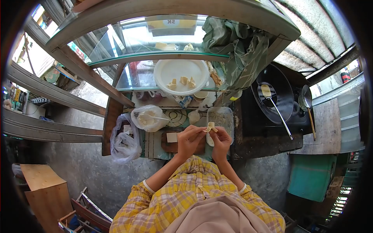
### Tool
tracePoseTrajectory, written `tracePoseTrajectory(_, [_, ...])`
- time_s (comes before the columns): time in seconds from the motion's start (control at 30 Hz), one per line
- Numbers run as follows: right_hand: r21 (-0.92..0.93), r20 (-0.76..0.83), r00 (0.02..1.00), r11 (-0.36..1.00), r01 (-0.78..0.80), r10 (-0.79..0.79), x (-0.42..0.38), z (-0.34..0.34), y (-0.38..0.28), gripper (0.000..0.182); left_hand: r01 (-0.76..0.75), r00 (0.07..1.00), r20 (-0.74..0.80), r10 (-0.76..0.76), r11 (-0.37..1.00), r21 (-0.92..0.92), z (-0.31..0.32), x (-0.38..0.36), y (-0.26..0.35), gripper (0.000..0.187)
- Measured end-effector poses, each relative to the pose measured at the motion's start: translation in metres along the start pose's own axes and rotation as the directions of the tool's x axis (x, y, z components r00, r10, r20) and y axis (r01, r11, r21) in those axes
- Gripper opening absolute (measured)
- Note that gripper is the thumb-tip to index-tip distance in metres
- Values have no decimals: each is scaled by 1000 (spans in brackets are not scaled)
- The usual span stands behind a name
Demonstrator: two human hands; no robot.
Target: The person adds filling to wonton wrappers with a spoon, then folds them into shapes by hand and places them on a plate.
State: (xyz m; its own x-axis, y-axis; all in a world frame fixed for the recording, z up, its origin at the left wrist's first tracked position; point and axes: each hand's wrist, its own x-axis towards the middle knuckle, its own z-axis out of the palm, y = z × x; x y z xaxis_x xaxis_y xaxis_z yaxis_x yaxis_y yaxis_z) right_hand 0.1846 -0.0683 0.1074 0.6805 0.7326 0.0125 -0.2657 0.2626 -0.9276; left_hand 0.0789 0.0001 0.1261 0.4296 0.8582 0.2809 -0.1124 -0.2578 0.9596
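Between my two hands, above the front of the work table, is a small pale dumpling wrapper (210, 126), partly folded. My left hand (189, 139) pinches its left side and my right hand (219, 140) its right side. Below and left of them, a flat square wrapper (171, 137) lies on a brown wooden board (200, 146). A clear plastic container (227, 112) sits just beyond my right hand. On the shelf ahead, a white plate (160, 73) holds several folded dumplings (183, 80).
A plastic-lined bowl (147, 123) with a pale filling and a spoon stands left, beside a plastic bag (125, 143). A black wok (272, 105) with a ladle (279, 118) rests on the stove at right. A glass shelf (155, 56) overhangs the table; a cloth (248, 54) hangs there.
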Motion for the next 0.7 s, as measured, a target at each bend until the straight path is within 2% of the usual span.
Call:
tracePoseTrajectory(0.03, [-41, 29, 998, 998, 57, -56, 1, -3, 0, 11, 7, 1000, 19, -7, 1000, -3, -2, 2, 3, 19])
tracePoseTrajectory(0.13, [-110, 116, 991, 990, 86, -73, 2, -13, 0, 11, 10, 998, 63, -8, 1000, -27, -6, 4, 7, 19])
tracePoseTrajectory(0.23, [-98, 164, 985, 992, 78, -62, 4, -14, -7, 12, 8, 994, 109, -6, 1000, -17, -10, 7, 14, 19])
tracePoseTrajectory(0.33, [-1, 207, 977, 999, 51, -50, 4, -10, -14, 13, 27, 991, 130, -20, 998, -52, -12, 7, 19, 17])
tracePoseTrajectory(0.7, [54, 333, 941, 997, 51, -66, 7, -7, -32, 13, -53, 981, 181, 67, 995, -80, -17, 12, 31, 15])
